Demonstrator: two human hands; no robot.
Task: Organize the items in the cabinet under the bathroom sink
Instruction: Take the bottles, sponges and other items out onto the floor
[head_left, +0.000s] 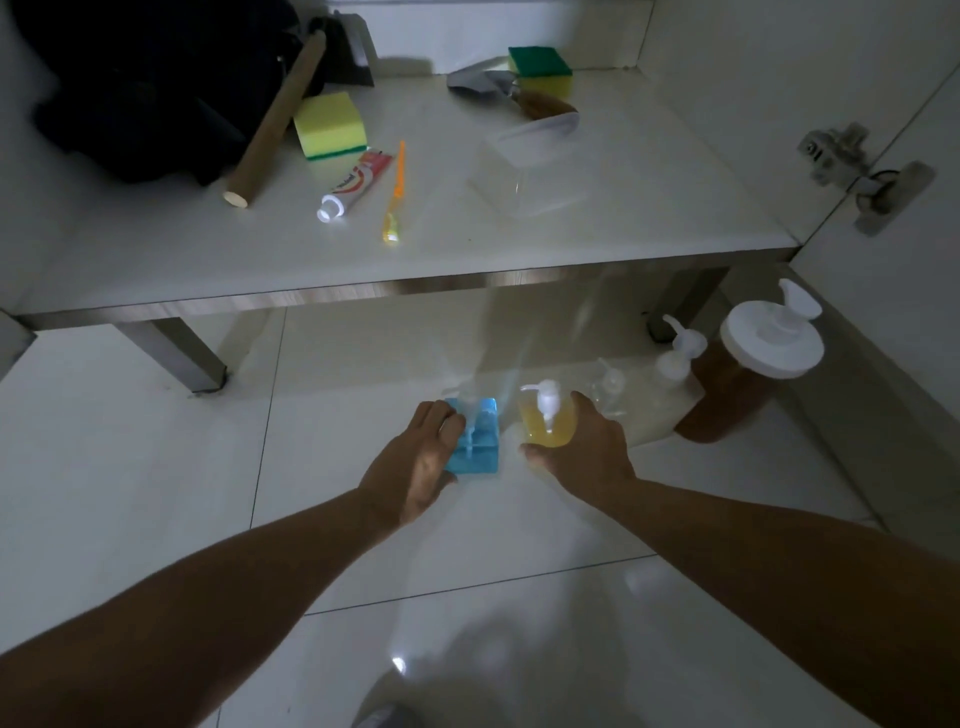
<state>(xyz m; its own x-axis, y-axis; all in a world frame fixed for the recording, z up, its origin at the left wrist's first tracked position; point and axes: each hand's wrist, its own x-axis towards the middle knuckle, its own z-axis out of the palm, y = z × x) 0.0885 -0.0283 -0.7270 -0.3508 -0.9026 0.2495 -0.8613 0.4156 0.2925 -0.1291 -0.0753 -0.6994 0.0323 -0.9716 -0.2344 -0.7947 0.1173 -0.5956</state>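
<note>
On the tiled floor in front of the cabinet, my left hand (415, 467) grips a square blue pump bottle (480, 441) from its left side. My right hand (587, 452) wraps around a round yellow pump bottle (548, 423) from the right. Both bottles stand upright, side by side. On the cabinet shelf (415, 254) above lie a toothpaste tube (353, 184), an orange toothbrush (396, 195), a yellow-green sponge (330, 127), a second sponge (540, 70) and a clear plastic box (524, 171).
A big brown pump jar with a white lid (748, 374) and pale pump bottles (670, 374) stand at the right on the floor. A cardboard tube (275, 119) and a black bag (156, 83) sit at the shelf's back left. A door hinge (862, 176) is at the right.
</note>
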